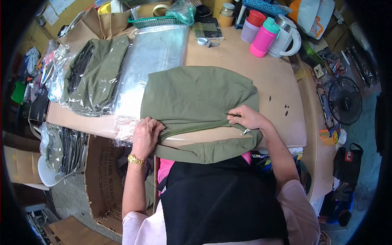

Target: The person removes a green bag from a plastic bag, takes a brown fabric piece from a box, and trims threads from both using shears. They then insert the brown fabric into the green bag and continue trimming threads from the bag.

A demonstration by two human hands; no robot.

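Observation:
An olive-green fabric bag (pixel 196 92) lies flat on the table in front of me, its zipper edge (pixel 192 130) toward my body. My left hand (pixel 148 130) is closed on the cloth at the left end of that edge. At the right end, my right hand (pixel 244 117) pinches a thin dark piece right at the zipper; I cannot tell if it is the zipper pull or a small tool. A wide olive strap (pixel 208 151) loops along the table's near edge, against my black apron (pixel 222 200). Near my right wrist hangs a metal clip (pixel 245 132).
Left of the bag are clear plastic sleeves (pixel 153 49) and a plastic-wrapped olive bag (pixel 96 77). Behind stand a green basket (pixel 159 21), a pink bottle (pixel 263 38) and a kettle (pixel 281 36). A cardboard box (pixel 100 175) is below left, a fan (pixel 345 100) to the right.

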